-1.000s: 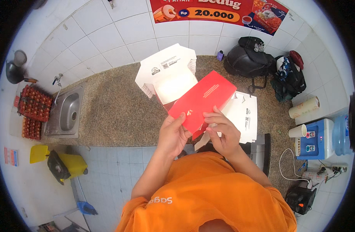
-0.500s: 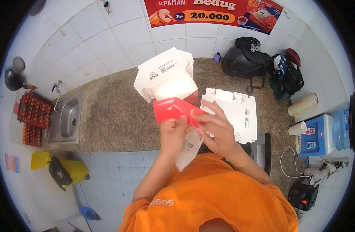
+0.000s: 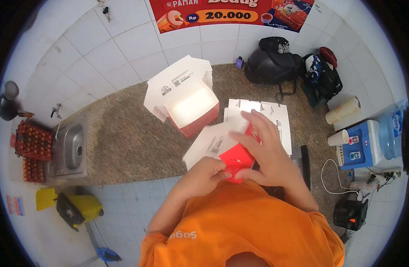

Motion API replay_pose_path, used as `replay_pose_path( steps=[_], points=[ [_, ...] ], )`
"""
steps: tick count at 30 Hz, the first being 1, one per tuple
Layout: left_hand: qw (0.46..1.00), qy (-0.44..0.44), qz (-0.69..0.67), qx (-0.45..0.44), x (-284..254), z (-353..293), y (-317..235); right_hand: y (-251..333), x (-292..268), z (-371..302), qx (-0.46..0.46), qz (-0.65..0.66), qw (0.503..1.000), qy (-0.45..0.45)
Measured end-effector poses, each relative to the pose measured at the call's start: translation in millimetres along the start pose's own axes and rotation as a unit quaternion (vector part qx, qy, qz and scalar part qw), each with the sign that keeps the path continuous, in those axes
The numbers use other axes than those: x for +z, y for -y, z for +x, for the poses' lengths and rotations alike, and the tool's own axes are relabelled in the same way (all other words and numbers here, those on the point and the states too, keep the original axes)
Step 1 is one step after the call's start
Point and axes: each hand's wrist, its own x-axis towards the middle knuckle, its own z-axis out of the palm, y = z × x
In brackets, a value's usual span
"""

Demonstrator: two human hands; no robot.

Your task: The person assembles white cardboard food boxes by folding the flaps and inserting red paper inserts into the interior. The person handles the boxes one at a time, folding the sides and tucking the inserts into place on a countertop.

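Observation:
A partly folded red and white cardboard food box [image 3: 236, 156] is between my hands, close to my body. My left hand [image 3: 208, 172] pinches its lower red panel from the left. My right hand [image 3: 269, 149] spans its right side, thumb on the red panel and fingers reaching over the far edge. The box's white lid flap spreads out toward the left. Beyond it stands a stack of folded boxes [image 3: 200, 124], lids up, the top one showing a white inside. Under and behind my right hand lies a pile of flat white box blanks [image 3: 281, 120].
A steel sink [image 3: 74, 149] is at the left, with egg trays [image 3: 34, 140] beside it. A black helmet [image 3: 271, 64] and bags [image 3: 322, 75] rest at the back right. A blue water dispenser [image 3: 362, 144] and a paper cup [image 3: 339, 138] are at the right.
The box has been turned and brought nearer my body, its white flap swinging from below my hands to the far left. My right hand has shifted right, fingers now over the box's edge.

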Motion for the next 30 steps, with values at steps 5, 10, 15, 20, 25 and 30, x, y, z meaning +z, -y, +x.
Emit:
replay_pose_path(
  steps=[5, 10, 15, 20, 25, 30],
  points=[
    [0.989, -0.08, -0.051, -0.115, -8.0, -7.3, -39.2, -21.8, 1.8, -18.9, 0.045, 0.204, 0.976, -0.056],
    [0.993, -0.102, 0.049, -0.042, -6.6, -15.6, -52.3, -9.4, -12.5, 2.1, 0.057, 0.134, 0.945, 0.292],
    [0.978, -0.098, 0.17, 0.068, -14.0, -23.2, -64.4, -0.1, -13.8, 2.8, 0.069, 0.178, 0.915, 0.355],
    [0.864, -0.36, 0.229, 0.266, -4.8, -16.2, -56.7, 39.9, -29.5, 12.3, 0.224, 0.184, 0.955, 0.062],
    [0.877, -0.362, 0.16, 0.272, 29.2, 6.7, -9.5, 7.2, -3.2, 12.1, 0.201, 0.311, 0.926, 0.073],
    [0.839, -0.345, 0.105, 0.408, 8.6, 7.5, -0.7, -68.2, 54.6, 44.7, 0.207, 0.247, 0.946, 0.018]
  ],
)
